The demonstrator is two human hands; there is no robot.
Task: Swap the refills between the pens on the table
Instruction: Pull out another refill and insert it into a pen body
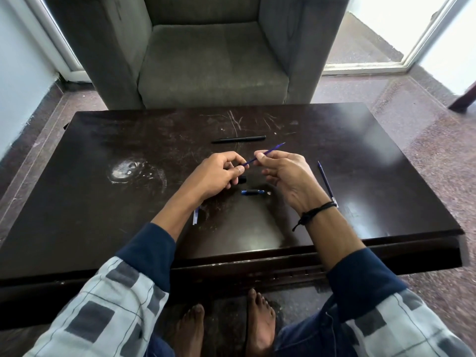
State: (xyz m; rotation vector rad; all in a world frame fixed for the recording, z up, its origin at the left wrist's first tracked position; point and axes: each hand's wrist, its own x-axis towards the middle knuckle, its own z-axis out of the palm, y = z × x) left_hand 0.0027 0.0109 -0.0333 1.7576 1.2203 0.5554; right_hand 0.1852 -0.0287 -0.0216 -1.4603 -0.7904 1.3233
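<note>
Head view, left to right: see-through pen tube (196,216) beside the left forearm; left hand (219,173) curled round a short black pen piece (242,179); right hand (287,177) pinching a thin blue refill (273,149), tip pointing far right, above the table (103,202). Black pen (238,139) lying farther off, blue grip piece (253,192) nearer, second refill (326,182) flat at right. Probably featherlight, bendy and slick: best pinched gently close to the end being fed in, to avoid buckling.

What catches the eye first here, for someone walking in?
Over the middle of the scratched dark wooden table, the right hand pinches a thin blue pen refill, its lower end meeting the left hand. Beyond them lies a slim black pen, and a grey armchair fills the background.
</note>
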